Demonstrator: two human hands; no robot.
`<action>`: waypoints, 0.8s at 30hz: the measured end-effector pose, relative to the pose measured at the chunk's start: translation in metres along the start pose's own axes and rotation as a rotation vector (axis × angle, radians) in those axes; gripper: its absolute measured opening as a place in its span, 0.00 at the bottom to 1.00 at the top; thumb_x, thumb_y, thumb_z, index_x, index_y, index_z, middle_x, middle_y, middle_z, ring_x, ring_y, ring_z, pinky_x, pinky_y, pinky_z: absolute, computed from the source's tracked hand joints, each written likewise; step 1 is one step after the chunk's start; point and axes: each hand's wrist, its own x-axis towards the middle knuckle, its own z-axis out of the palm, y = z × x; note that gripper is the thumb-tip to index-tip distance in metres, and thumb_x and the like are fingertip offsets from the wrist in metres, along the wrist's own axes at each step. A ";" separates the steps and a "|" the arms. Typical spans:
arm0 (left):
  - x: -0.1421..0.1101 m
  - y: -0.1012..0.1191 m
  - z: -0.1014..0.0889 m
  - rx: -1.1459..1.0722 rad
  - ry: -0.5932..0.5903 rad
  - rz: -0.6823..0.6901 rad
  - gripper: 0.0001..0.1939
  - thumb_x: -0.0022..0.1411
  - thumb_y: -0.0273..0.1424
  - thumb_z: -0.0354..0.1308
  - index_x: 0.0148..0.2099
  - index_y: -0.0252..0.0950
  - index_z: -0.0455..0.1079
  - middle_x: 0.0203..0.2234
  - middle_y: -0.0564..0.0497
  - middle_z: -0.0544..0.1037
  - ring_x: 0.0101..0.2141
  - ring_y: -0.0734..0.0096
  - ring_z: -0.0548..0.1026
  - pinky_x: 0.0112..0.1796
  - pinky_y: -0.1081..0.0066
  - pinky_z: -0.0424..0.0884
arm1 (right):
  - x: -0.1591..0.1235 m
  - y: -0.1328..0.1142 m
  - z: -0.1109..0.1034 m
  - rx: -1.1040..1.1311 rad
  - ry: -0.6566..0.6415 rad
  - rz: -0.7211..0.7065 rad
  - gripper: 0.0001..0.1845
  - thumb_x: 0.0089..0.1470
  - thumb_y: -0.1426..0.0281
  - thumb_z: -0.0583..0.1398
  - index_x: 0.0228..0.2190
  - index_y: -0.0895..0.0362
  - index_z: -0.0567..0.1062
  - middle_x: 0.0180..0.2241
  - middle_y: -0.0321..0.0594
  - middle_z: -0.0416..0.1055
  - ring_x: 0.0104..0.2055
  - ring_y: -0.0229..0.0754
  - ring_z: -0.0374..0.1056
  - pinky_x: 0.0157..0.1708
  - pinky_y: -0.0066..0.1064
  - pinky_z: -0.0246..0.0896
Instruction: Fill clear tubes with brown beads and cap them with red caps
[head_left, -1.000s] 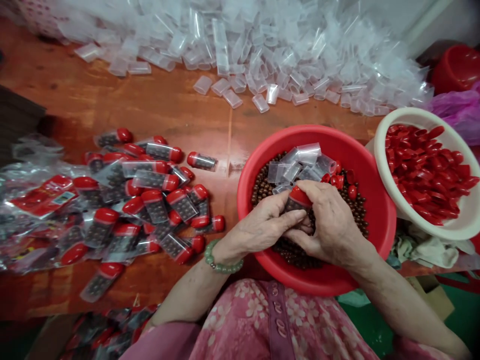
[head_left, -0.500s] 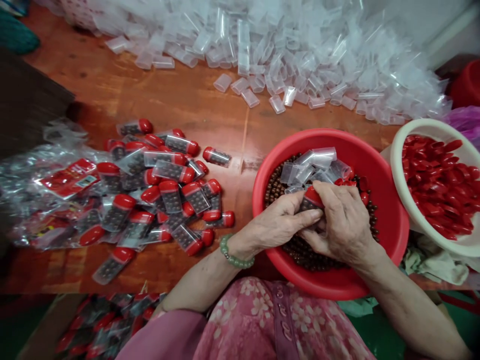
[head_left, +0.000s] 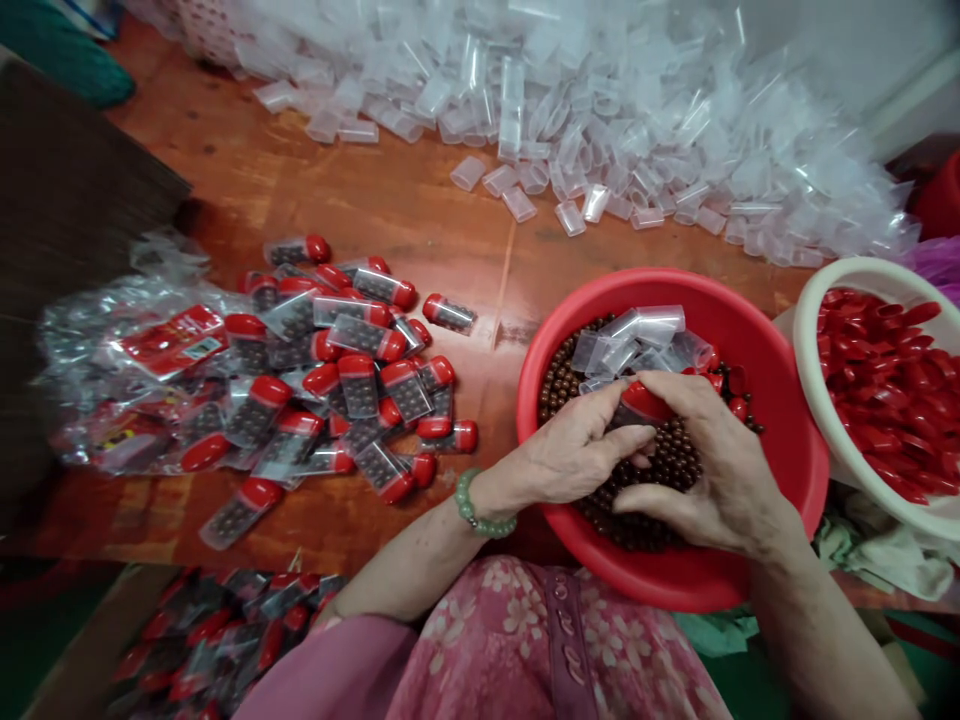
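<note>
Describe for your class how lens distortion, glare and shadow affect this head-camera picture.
Head view: wide-angle distortion bows the orange wooden table toward the frame edges; glare whitens the pile of clear plastic tubes; the red-capped tubes at lower left sit in dim shadow.

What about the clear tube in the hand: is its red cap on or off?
On: the red cap covers the end of the clear tube gripped by the left hand.

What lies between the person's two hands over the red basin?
In the head view, a red-capped tube and brown beads lie between the left hand and right hand, inside the red basin.
</note>
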 end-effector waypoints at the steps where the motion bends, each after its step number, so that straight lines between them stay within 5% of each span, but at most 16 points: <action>1: 0.000 0.001 0.000 0.061 -0.002 0.020 0.13 0.67 0.35 0.56 0.50 0.34 0.69 0.32 0.51 0.74 0.34 0.70 0.71 0.41 0.68 0.71 | -0.001 0.001 -0.001 0.053 0.040 0.022 0.31 0.58 0.64 0.65 0.61 0.55 0.67 0.51 0.52 0.76 0.52 0.55 0.74 0.50 0.48 0.72; 5: 0.001 0.003 -0.002 0.211 -0.009 0.042 0.13 0.68 0.32 0.53 0.52 0.33 0.70 0.37 0.48 0.76 0.36 0.68 0.72 0.45 0.65 0.71 | -0.001 0.004 0.001 0.209 0.219 0.095 0.22 0.58 0.78 0.63 0.52 0.48 0.76 0.42 0.40 0.81 0.43 0.46 0.78 0.45 0.41 0.75; 9: 0.001 0.001 -0.002 0.308 -0.013 0.058 0.14 0.68 0.32 0.53 0.53 0.33 0.69 0.45 0.45 0.77 0.44 0.64 0.73 0.51 0.61 0.69 | 0.002 0.003 0.001 0.215 0.209 0.122 0.20 0.57 0.78 0.64 0.49 0.49 0.79 0.39 0.39 0.82 0.39 0.45 0.78 0.41 0.41 0.76; 15: 0.001 0.001 -0.003 0.242 -0.018 0.017 0.07 0.67 0.31 0.53 0.46 0.34 0.67 0.34 0.49 0.75 0.35 0.70 0.71 0.41 0.67 0.71 | 0.000 0.004 0.001 0.147 0.189 0.084 0.20 0.57 0.78 0.64 0.49 0.49 0.78 0.40 0.40 0.81 0.40 0.45 0.78 0.41 0.41 0.76; 19: 0.001 0.002 -0.001 0.080 -0.012 -0.017 0.07 0.67 0.34 0.55 0.39 0.35 0.65 0.30 0.52 0.72 0.31 0.73 0.71 0.37 0.69 0.70 | -0.003 0.006 0.004 0.035 0.131 -0.014 0.26 0.59 0.71 0.64 0.58 0.52 0.71 0.46 0.48 0.79 0.46 0.51 0.77 0.44 0.45 0.75; 24: 0.003 0.000 0.001 -0.192 -0.005 -0.088 0.18 0.63 0.44 0.62 0.39 0.33 0.67 0.31 0.50 0.74 0.32 0.72 0.74 0.37 0.69 0.71 | -0.002 0.001 0.010 -0.224 0.022 -0.068 0.50 0.52 0.51 0.67 0.65 0.65 0.59 0.52 0.63 0.73 0.52 0.62 0.72 0.48 0.54 0.72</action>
